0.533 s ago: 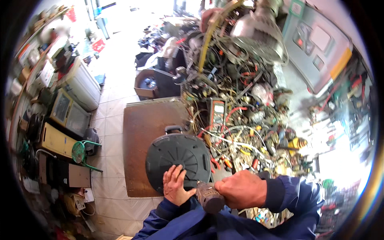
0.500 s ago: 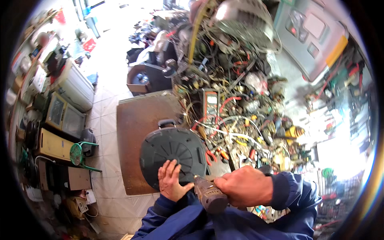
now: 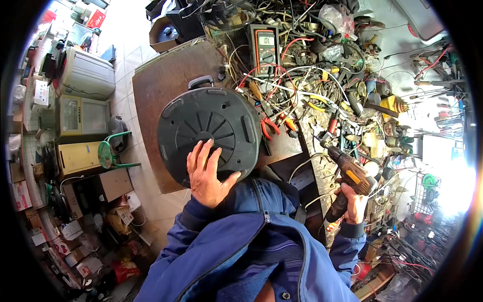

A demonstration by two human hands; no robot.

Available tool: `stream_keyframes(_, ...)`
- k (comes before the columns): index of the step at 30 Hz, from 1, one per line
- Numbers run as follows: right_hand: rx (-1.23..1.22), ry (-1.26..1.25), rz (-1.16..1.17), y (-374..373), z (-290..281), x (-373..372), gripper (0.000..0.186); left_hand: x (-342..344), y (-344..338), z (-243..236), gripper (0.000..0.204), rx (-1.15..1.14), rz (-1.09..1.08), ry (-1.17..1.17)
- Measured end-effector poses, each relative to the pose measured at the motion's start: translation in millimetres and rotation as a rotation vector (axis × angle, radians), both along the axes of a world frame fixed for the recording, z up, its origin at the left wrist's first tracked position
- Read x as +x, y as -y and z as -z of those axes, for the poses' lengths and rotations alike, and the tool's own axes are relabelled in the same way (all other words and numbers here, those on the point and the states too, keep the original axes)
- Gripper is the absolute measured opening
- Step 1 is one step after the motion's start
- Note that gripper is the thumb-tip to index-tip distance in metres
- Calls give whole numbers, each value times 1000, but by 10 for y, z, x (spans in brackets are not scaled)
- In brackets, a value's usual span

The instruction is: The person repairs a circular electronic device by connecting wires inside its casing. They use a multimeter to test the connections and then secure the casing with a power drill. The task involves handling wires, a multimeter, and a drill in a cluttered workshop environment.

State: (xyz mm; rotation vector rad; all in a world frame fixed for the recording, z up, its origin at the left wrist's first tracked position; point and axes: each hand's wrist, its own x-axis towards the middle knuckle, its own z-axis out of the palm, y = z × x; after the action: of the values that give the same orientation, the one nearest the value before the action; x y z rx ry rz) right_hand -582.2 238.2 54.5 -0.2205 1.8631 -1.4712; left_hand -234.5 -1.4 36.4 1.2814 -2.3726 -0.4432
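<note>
A round dark-grey plastic appliance body (image 3: 176, 128) with a side handle, radial slots and raised pads lies on the brown board (image 3: 156, 95) in front of me. My left hand (image 3: 207, 176) rests on its near part with the fingers spread; the thumb reaches toward the near edge. Out to the right, above the cluttered bench, my right hand (image 3: 353, 202) is wrapped round the grip of a cordless drill (image 3: 354, 173). The drill points up and left, away from the appliance, and its tip is over the tools and wires.
Red-handled pliers (image 3: 270, 128) lie right of the appliance, with a multimeter (image 3: 266, 50) farther back. Tangled wires and hand tools (image 3: 322, 90) cover the bench. A green stool (image 3: 106, 154) and a yellow-framed cabinet (image 3: 70, 117) stand on the left.
My right hand has carried the drill from the appliance's near right edge out to the right over the bench. My left hand stays on the appliance. The view has tilted down.
</note>
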Motion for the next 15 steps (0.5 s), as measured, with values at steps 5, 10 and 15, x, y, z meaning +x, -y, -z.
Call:
stream_keyframes(5, 47, 17, 18, -164, 28, 126, 52, -129, 58, -6, 72, -3, 33, 16)
stream_keyframes(10, -54, 87, -340, -133, -135, 226, 60, -159, 79, -7, 74, 28, 24, 6)
stream_keyframes(15, -37, -24, -930, 605, -716, 318, 56, -117, 65, 32, 79, 26, 20, -37)
